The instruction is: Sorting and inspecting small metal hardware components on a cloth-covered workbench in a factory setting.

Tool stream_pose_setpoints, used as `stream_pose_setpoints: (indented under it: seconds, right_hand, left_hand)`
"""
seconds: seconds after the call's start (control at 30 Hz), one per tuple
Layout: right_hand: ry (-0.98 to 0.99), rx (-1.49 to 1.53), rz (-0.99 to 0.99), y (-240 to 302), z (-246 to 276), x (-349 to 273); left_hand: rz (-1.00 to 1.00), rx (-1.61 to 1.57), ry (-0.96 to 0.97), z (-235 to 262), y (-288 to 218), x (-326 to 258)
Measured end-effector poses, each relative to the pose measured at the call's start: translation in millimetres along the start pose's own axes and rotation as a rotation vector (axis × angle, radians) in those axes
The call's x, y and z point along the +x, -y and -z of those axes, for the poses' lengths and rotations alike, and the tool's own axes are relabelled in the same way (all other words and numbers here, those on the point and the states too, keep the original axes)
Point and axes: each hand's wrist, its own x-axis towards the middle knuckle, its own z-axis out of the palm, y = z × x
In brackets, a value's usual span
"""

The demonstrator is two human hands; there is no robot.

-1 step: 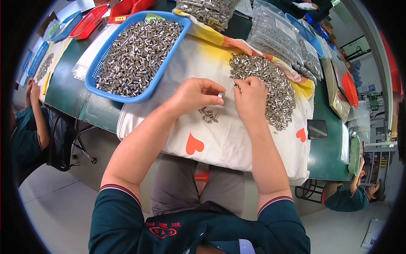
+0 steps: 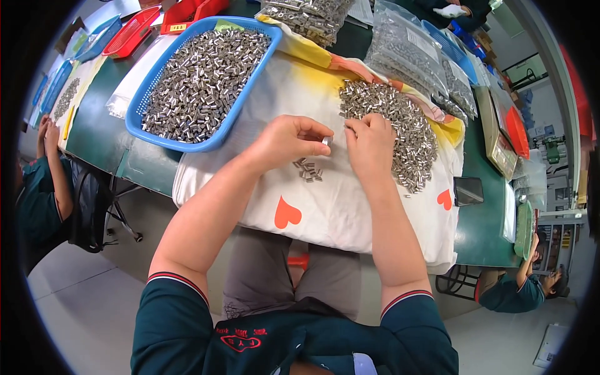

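Head view is showing the seated person's dark green sleeves nearest, forearms reaching forward over a white cloth (image 2: 337, 219) with orange heart shapes, which is covering the green table (image 2: 94, 134). Left hand (image 2: 289, 141) is curling its fingers inward, pinching one small metal cylinder (image 2: 327, 141) at the thumb and fingertip. Right hand (image 2: 371, 145) is resting palm down just beside it, fingers bent and touching the near edge of the loose heap of metal cylinders (image 2: 400, 134); whether it is gripping anything I cannot tell. A small cluster of cylinders (image 2: 308, 170) is lying on the cloth just below the two hands. Farther left, a blue basket (image 2: 145, 131) is sitting full of the same pieces. Beyond, clear bags of parts (image 2: 406, 50) are lying, and red trays (image 2: 134, 28) are standing at the far edge.
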Motion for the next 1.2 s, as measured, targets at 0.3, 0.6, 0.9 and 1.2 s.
stream_pose_setpoints:
  seconds: [0.3,0.6,0.9,1.2]
  right_hand:
    - [0.026,0.13,0.059,7,7,1]
    - [0.214,0.888,-0.14,17,24,-4]
    - [0.083,0.639,-0.007,26,20,-9]
    - [0.203,0.814,-0.107,13,24,-8]
  left_hand:
    - [-0.016,-0.117,0.002,1,0,0]
    - [-0.021,-0.206,0.001,4,-3,0]
    - [-0.016,-0.116,-0.04,4,0,0]
    - [-0.013,-0.108,-0.007,2,-3,-1]
